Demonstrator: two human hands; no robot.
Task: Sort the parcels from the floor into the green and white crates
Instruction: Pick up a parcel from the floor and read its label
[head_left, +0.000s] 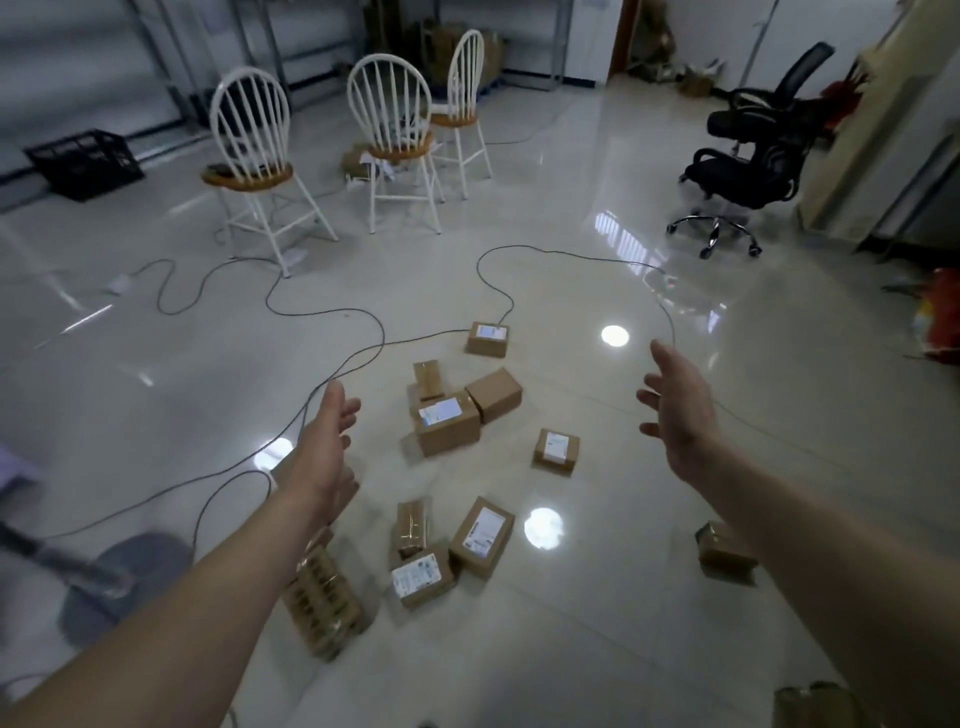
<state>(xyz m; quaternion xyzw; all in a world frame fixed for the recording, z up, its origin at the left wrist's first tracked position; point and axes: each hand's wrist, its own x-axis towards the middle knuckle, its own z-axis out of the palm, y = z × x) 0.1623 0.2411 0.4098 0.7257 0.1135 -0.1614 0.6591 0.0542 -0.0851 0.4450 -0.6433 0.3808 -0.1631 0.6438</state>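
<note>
Several brown cardboard parcels lie scattered on the glossy tiled floor. A labelled parcel (447, 423) sits in the middle with a plain one (493, 395) leaning beside it. Farther off lies a small labelled parcel (487, 339). Nearer me are a labelled parcel (482, 536), another (422, 578) and a tape-wrapped one (322, 603). One parcel (557, 451) lies to the right of the middle and one (724, 553) far right. My left hand (324, 457) and my right hand (680, 410) reach out above the floor, fingers spread, holding nothing. No green or white crate is in view.
Black cables (332, 317) snake across the floor around the parcels. Three white spindle-back stools (395, 145) stand at the back, a black crate (85, 163) at the far left, a black office chair (753, 161) at the right. A grey round base (135, 577) lies lower left.
</note>
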